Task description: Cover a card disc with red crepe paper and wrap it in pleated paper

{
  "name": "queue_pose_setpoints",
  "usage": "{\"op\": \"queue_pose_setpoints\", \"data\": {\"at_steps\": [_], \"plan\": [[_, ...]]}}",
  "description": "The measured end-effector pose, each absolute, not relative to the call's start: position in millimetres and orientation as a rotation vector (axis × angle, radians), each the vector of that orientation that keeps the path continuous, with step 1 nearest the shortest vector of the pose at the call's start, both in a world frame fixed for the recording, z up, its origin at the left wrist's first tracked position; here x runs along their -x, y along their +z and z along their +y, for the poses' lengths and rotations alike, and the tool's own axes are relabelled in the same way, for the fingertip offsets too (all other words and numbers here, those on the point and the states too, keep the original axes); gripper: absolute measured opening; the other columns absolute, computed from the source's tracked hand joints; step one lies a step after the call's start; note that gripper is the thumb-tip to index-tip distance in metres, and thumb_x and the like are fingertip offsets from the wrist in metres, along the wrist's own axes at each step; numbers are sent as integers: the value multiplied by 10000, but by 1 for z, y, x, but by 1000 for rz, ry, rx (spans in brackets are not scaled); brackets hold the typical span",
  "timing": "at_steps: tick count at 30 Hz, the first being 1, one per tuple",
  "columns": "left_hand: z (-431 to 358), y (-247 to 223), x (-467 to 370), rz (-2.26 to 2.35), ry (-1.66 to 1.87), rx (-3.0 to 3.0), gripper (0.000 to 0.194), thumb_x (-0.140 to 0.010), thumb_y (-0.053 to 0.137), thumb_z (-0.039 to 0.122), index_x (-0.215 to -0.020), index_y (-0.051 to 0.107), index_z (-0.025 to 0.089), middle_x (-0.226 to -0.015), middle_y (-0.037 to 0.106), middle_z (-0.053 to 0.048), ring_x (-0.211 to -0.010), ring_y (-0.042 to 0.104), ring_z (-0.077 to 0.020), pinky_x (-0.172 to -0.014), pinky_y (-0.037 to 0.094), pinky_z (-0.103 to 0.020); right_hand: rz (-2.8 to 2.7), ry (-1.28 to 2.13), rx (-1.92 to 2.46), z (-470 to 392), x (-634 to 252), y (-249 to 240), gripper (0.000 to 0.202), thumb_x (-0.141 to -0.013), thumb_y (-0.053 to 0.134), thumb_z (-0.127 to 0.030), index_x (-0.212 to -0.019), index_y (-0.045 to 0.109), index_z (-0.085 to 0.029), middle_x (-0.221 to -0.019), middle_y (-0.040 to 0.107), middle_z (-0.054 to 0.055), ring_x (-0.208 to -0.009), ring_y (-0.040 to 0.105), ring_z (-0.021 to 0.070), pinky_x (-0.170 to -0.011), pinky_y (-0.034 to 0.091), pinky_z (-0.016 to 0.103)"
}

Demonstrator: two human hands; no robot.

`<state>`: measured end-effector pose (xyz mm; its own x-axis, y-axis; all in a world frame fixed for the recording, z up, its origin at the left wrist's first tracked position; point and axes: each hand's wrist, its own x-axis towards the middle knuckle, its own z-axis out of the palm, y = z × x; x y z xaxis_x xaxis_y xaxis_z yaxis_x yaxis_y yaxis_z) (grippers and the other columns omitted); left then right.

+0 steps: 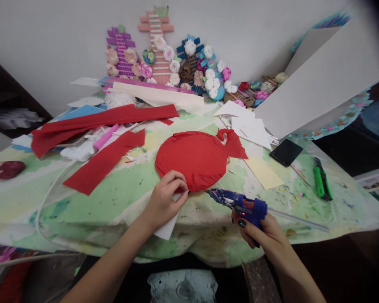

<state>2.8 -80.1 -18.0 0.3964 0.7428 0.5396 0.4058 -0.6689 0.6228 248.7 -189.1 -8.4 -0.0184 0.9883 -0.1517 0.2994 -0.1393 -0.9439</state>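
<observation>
A flat round disc, covered in red crepe paper with gathered edges, lies on the table in front of me. My left hand is closed in a pinch at its near edge. My right hand grips a blue hot glue gun, whose nozzle points left, close to that same edge. A clear glue stick juts from the gun's back. Under my left hand a piece of white paper sticks out. A torn red crepe scrap touches the disc's upper right side.
Red crepe strips lie left, near a white cable. To the right are a black phone-like slab, a green utility knife and cream paper. Decorated stick crafts lean on the wall; a large white board stands right.
</observation>
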Motion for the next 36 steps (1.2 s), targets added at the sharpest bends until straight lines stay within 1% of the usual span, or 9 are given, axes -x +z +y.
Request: {"op": "queue_pose_setpoints", "data": {"at_steps": [9,14,18,24,27,29,31,33,36], "plan": [[-75,-16,-4,1125,1015,-2106,112,-763,569,67,-700,563,160,-929,515,-39,-899,535,-161,-807,418,-304,-1254,1160,1388,-198,-251,-17,330,-877,564,-444,-890,626,-120,-511,465,-29,-452,380,87,-473,304,251],[-73,-15,-5,1169,991,-2014,115,-736,574,76,-742,511,172,-880,483,-15,-784,490,-141,-730,411,-290,-1210,1133,1351,-201,-250,-19,308,-875,569,-426,-892,636,-126,-494,437,-35,-456,393,97,-469,319,254],[-72,-14,-4,1141,958,-2009,95,-749,546,94,-739,502,177,-849,468,-8,-758,465,-140,-703,399,-288,-1177,1129,1329,-202,-250,-21,281,-859,595,-408,-896,639,-133,-498,447,-32,-453,397,99,-460,315,254],[-71,-16,-1,1122,1041,-2006,156,-707,490,19,-722,488,174,-788,463,6,-699,451,-123,-644,385,-261,-1093,1074,1319,-203,-246,-19,292,-846,597,-429,-861,650,-141,-496,458,-19,-425,366,100,-449,273,272],[-73,-17,0,1086,1096,-1990,157,-723,489,18,-736,490,174,-816,486,-4,-683,451,-119,-619,384,-253,-1054,1063,1331,-204,-245,-18,287,-834,609,-431,-853,655,-148,-499,478,-9,-428,380,107,-444,265,275],[-75,-17,0,1057,1091,-2043,134,-747,530,49,-796,533,173,-890,502,-24,-732,480,-129,-666,415,-267,-1040,1064,1329,-204,-244,-17,281,-827,620,-425,-857,659,-148,-511,493,-3,-432,383,104,-442,270,271],[-77,-17,0,1045,1060,-2147,140,-769,582,93,-879,586,180,-990,496,-47,-835,516,-155,-773,446,-308,-1040,1063,1320,-204,-244,-17,280,-824,625,-421,-870,660,-147,-514,492,-6,-435,380,101,-440,277,266],[-77,-17,-1,1060,1023,-2239,142,-792,601,125,-916,618,191,-1057,474,-62,-915,529,-180,-851,450,-350,-1050,1064,1316,-204,-244,-16,280,-827,620,-419,-882,658,-147,-493,468,-16,-435,381,106,-438,279,264],[-76,-15,-3,1100,951,-2323,115,-828,581,145,-920,622,202,-1093,465,-68,-891,544,-176,-812,474,-352,-1062,1071,1323,-205,-244,-16,276,-829,613,-418,-870,653,-148,-478,460,-19,-432,388,109,-439,273,265]]}}
